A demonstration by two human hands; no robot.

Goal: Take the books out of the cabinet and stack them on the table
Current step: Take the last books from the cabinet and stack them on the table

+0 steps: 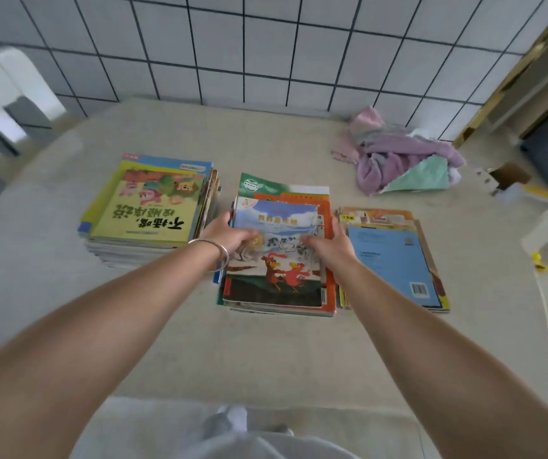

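Books lie in three stacks on the beige table (266,359), side by side across its middle. The middle stack (276,293) is the one I am working on: its top book (277,246), with a blue sky and two red birds on the cover, sits between my hands. My left hand (229,235) holds the book's left edge, thumb lying on the cover and fingers curled round the side. My right hand (327,240) grips the right edge the same way, thumb on the cover, fingers wrapped over the edge. A silver bangle (214,255) circles my left wrist.

Just left of this pile stands the left stack (147,210), topped by a yellow-green cover with cartoon animals and large black characters. Just right of it lies the right stack (395,260), lower, with a plain blue back cover and a barcode on top.

Farther off, toward the far right of the table, a crumpled heap of cloths (401,160) in pink, purple and mint green rests apart from the books. Behind the table rises a wall of white tiles (266,44) with dark grout. A white chair (11,94) stands at the far left.
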